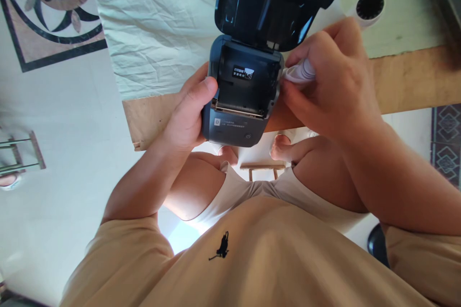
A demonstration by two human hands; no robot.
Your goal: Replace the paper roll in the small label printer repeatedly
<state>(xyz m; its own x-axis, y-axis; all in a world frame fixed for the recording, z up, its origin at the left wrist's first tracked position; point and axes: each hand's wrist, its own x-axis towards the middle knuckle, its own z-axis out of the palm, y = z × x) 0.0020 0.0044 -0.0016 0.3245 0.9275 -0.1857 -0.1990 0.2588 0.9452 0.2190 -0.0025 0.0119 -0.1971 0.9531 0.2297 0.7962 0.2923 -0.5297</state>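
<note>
The printer [248, 87], lid [264, 7] open, is held by the left grip [187, 117]; beside it, a white item, perhaps cloth, [304, 71] is pinched in the right grip [336, 79]. Steady support seems needed.

We saw a pale, shiny floor [65, 120] with a dark-bordered panda pattern [57, 5] beyond the cloth-covered tabletop's [154, 19] left edge, and patterned tiles [446, 146] at right.
</note>
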